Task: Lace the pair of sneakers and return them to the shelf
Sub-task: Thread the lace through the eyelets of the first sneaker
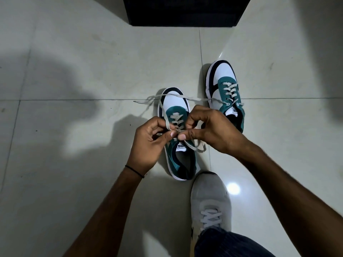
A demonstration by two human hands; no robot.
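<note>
Near sneaker (177,134): teal, white and navy, on the tiled floor (74,89), toe pointing away. Lace (168,115): pale, crossed through the lower eyelets, loose ends trailing over the toe to both sides.
Left hand (148,143): fingers curled narrow, thumb and forefinger pinching the lace above the tongue.
Right hand (207,128): fingers bent close, pinching the same lace just beside the left fingertips.
Far sneaker (225,91): already laced, to the right and beyond.
Grey shoe (209,199): worn, nearest the camera.
Dark cabinet (183,11): top edge.
</note>
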